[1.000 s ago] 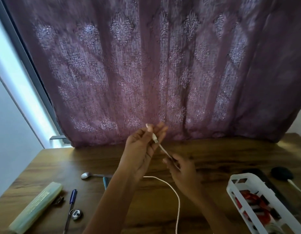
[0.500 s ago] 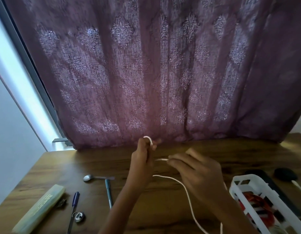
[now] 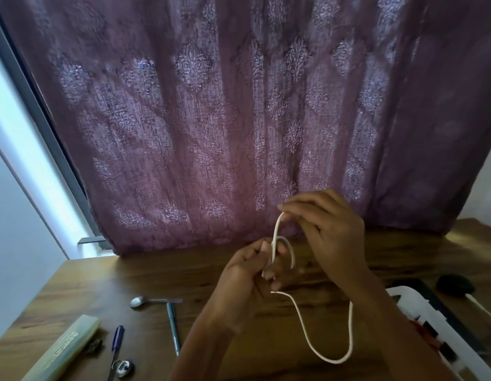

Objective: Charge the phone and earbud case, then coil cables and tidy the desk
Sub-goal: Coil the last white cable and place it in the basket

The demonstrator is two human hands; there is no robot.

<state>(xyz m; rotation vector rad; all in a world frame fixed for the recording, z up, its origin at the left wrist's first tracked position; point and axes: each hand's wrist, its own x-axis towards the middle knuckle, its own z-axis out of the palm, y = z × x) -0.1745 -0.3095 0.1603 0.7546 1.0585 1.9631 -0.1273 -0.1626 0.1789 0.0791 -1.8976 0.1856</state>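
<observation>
Both hands were raised above the middle of the wooden desk (image 3: 184, 273), and the white cable (image 3: 276, 229) ran between them. The left hand (image 3: 245, 276) was closed, fingers curled in towards the palm round the cable, with a small loop of it arching over the fingers at that hand's 1 o'clock. The right hand (image 3: 331, 232), at about 2 o'clock from the left and just above it, pinched the cable between thumb and forefinger; its fingertips (image 3: 292, 204) pointed to 9 o'clock and the remaining fingers were loosely bent, holding nothing else. From that pinch the cable dropped straight to the left fist. Below the fist a free length came out and hung in a wide slack U towards 5 o'clock, and its far side rose behind the right forearm.

On the desk at 8 o'clock from the hands lay a spoon (image 3: 139, 301) with a grey pen (image 3: 173, 328) just beside its handle. Further out at 7 o'clock were a blue pen (image 3: 117, 338) and a pale green case (image 3: 64, 350), near each other but apart. At 4 o'clock a white basket (image 3: 416, 303) stood partly behind the right arm, with a black object (image 3: 455, 283) near it at 3 o'clock. A purple patterned curtain (image 3: 239, 119) hung behind the desk at 12 o'clock
</observation>
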